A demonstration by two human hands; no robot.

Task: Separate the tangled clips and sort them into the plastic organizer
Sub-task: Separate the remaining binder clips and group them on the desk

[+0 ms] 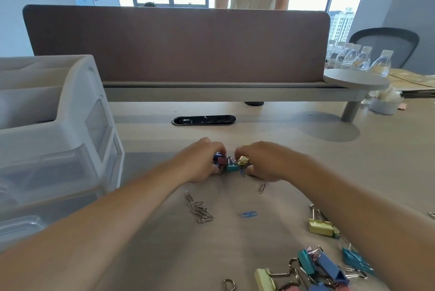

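Your left hand (200, 161) and right hand (268, 161) curl their fingers round the tangled clips (229, 166), pinching the bundle from either side at the middle of the table (376, 161). The plastic organizer (58, 130) stands at the left, apart from both hands. Loose paper clips (200, 209) lie nearer you.
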